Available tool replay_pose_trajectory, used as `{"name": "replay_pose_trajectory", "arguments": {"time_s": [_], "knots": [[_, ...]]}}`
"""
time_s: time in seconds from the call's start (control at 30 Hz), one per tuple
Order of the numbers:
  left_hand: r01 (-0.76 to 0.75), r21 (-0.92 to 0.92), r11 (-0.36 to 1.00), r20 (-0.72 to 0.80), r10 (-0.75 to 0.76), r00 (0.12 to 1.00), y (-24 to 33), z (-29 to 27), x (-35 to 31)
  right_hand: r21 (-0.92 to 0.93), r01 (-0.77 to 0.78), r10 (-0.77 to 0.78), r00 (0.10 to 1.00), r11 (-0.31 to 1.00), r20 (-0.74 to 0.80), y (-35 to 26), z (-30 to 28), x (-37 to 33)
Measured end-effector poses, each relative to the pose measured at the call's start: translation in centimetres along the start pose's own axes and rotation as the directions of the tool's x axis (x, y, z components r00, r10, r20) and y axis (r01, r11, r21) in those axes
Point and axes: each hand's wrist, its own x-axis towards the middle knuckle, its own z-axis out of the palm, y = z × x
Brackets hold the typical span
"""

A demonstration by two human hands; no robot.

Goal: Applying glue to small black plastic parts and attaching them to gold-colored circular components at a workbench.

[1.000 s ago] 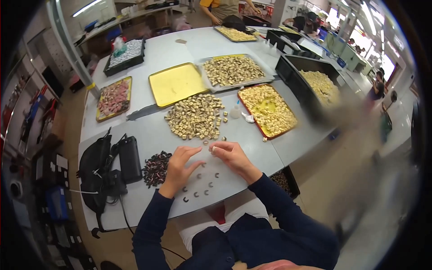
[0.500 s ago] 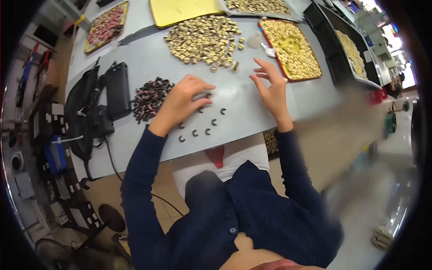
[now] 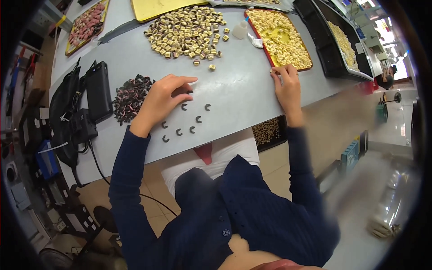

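My left hand [image 3: 158, 100] hovers over the grey table with thumb and forefinger apart. Just by its thumb lies a small black C-shaped piece [image 3: 189, 92]. Several more black C-shaped pieces [image 3: 179, 132] are spread below that hand. Close to its wrist is a heap of dark and pinkish curved pieces [image 3: 131, 96]. My right hand [image 3: 289, 92] is at the near left corner of a red-rimmed tray [image 3: 272, 60] of small pale-gold pieces. Its thumb and forefinger are pinched together; a pale speck shows at the tips, too small to name.
A big pile of gold-and-dark block-like pieces [image 3: 184, 33] lies at the back, with a loose block [image 3: 212, 67] in front. Beside the tray stand a small translucent bottle [image 3: 240, 29] and a black bin [image 3: 320, 54]. At left are a black power box [image 3: 99, 90] and cables.
My right hand has moved right, from near the loose block to the tray corner, and its fingers have closed. My left hand keeps its place by the black pieces. The view has shifted.
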Motion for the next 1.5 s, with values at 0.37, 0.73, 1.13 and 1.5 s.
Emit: {"name": "replay_pose_trajectory", "arguments": {"time_s": [0.37,0.73,1.13,1.5], "knots": [[-0.089,0.058,0.994,-0.124,0.095,0.988,0.4,-0.5,0.2,0.883,-0.265,0.221,0.956,0.387,0.191,-4.7,0.7,-0.2],[-0.269,0.012,0.963,-0.371,0.254,0.893,1.1,-0.1,0.2,0.836,-0.549,0.097,0.832,0.0,0.546,-12.8,3.2,0.5],[-0.327,0.025,0.945,-0.345,0.315,0.884,1.6,0.0,-0.6,0.726,-0.678,-0.038,0.733,-0.114,0.679,-14.3,3.5,0.4],[-0.411,-0.028,0.911,-0.3,0.385,0.873,1.5,1.2,-0.4,0.61,-0.707,-0.17,0.692,-0.358,0.702,-13.8,3.3,-0.7]]}}
